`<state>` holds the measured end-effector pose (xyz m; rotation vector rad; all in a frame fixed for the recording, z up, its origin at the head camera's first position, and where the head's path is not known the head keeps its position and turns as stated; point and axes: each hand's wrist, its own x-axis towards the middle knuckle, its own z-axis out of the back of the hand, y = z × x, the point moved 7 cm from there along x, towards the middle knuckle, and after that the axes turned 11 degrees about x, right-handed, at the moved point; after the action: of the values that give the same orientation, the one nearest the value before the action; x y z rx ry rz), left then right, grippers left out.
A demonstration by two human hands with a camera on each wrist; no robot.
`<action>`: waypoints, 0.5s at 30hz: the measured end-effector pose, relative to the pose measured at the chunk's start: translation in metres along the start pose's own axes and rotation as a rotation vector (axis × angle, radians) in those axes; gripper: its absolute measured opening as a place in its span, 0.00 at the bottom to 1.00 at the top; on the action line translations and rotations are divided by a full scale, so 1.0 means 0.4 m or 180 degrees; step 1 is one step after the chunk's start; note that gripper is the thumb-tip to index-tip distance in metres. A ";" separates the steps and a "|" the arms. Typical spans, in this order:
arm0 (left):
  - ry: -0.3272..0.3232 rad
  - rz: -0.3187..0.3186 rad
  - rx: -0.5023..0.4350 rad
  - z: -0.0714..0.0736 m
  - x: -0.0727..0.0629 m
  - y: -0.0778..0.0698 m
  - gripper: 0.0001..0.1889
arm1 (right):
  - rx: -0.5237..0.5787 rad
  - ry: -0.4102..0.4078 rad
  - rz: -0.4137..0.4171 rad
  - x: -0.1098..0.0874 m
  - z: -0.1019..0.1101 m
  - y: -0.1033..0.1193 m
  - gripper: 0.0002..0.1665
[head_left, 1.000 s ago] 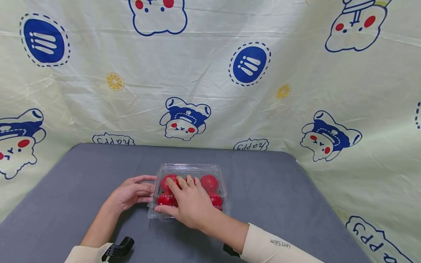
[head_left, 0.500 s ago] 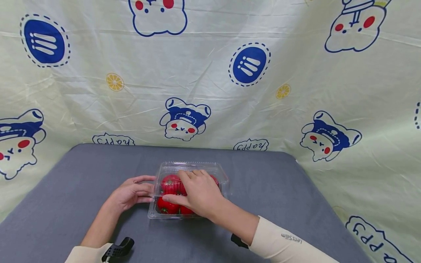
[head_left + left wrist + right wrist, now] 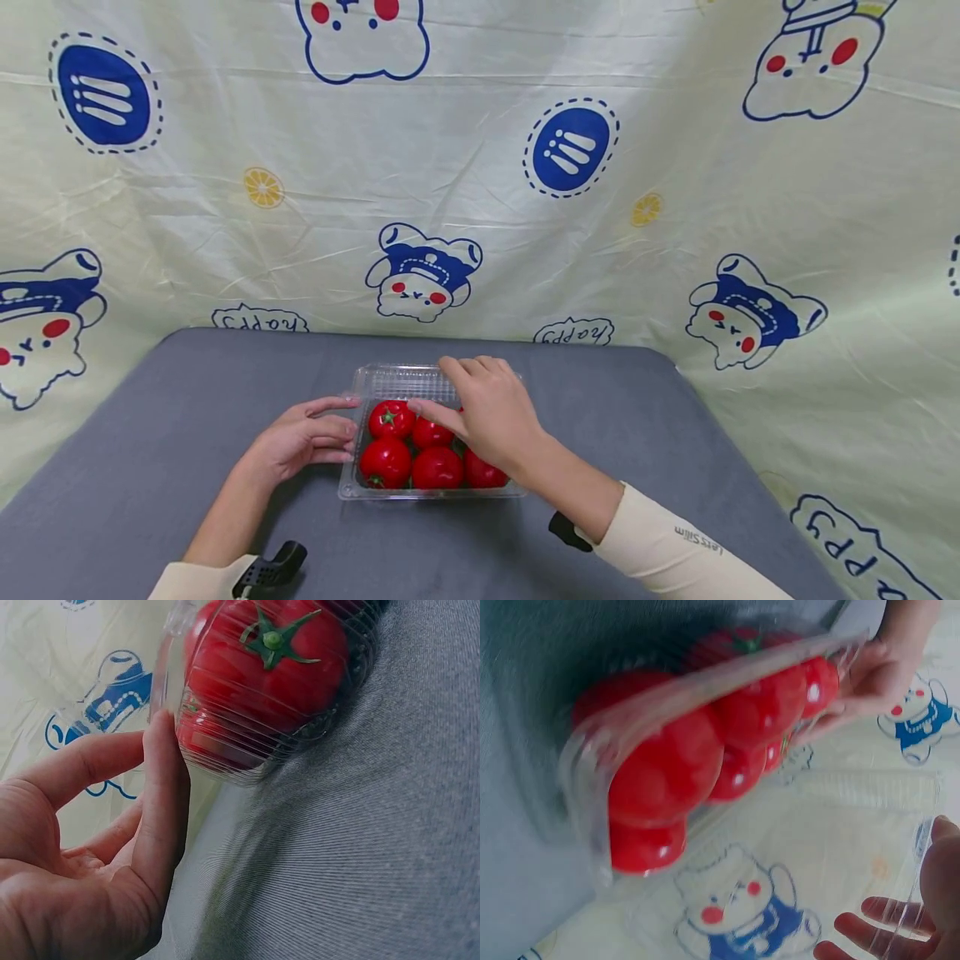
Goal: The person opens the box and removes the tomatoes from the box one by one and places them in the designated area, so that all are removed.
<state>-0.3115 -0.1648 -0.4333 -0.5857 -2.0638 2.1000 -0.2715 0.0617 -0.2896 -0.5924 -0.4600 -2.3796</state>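
Plainly, right hand pinched clear, ribbed plastic lid; left hand, fingers spread, touched thin-walled tray of round, glossy tomatoes.

Six tomatoes, one container

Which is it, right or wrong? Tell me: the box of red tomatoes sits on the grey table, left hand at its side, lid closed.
Wrong about the lid: it is raised open, held by the right hand, as the head view shows. The rest stands: the box of red tomatoes sits on the grey table, left hand at its side.
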 end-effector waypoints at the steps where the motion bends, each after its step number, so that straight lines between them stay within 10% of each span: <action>1: 0.0027 -0.0020 0.0003 -0.002 0.001 -0.001 0.33 | -0.0026 -0.0040 -0.0025 0.000 0.007 -0.009 0.34; 15: 0.0023 0.0010 0.0119 -0.001 0.001 -0.003 0.34 | 0.0261 -0.0324 -0.0632 -0.008 0.072 -0.135 0.37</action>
<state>-0.3119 -0.1644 -0.4320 -0.5906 -2.0167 2.1299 -0.2958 0.1164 -0.2765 -0.6595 -0.6863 -2.5108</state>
